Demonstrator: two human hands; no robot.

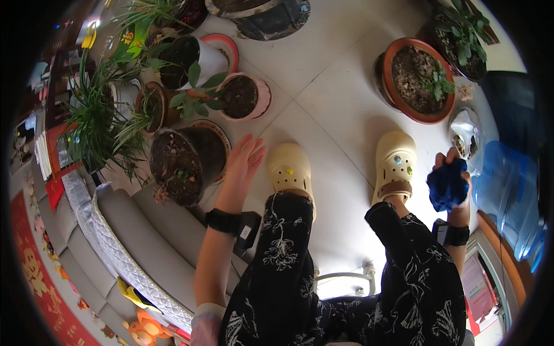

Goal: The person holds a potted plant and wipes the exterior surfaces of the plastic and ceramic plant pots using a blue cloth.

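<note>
My right hand [465, 181] grips a crumpled dark blue cloth [447, 185] beside my right clog. Nothing is in my left hand [245, 161], which hovers with its fingers extended and slightly apart. It is between my left cream clog [290, 168] and a dark plastic pot [179, 166] of soil with a wilted plant. Just past that hand stands a pink pot [262, 97] filled with dark soil. A terracotta-coloured pot [415, 80] with a small green plant is on the floor ahead of my right clog [394, 166].
Blue water-cooler bottles [502, 186] stand at the right, next to a clear plastic bag [466, 127]. Spider plants [97, 104] and a tilted white pot [212, 60] crowd the left. A large black pot [272, 19] is at the far end. A grey sofa [151, 229] lies at left.
</note>
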